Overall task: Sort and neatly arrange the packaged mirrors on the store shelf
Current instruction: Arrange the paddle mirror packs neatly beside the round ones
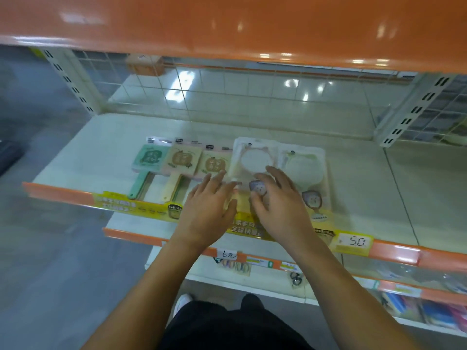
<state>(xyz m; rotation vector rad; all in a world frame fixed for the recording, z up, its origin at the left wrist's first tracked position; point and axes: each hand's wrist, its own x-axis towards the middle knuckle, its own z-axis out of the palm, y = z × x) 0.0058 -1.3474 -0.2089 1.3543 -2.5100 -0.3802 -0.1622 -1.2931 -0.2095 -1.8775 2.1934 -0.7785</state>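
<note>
Several packaged hand mirrors lie in a row on the cream shelf. From the left: a green square mirror, a beige one, another beige one, a pink round-mirror pack and a green round-mirror pack. My left hand lies flat with straight fingers on the lower left edge of the pink round pack. My right hand rests on the same pack's lower part, fingers spread and slightly bent over it.
An orange shelf hangs close overhead. A wire grid back panel closes the rear. The front rail carries a yellow banner and a 5.0 price tag. Lower shelves hold small goods. Bare shelf stretches to the right.
</note>
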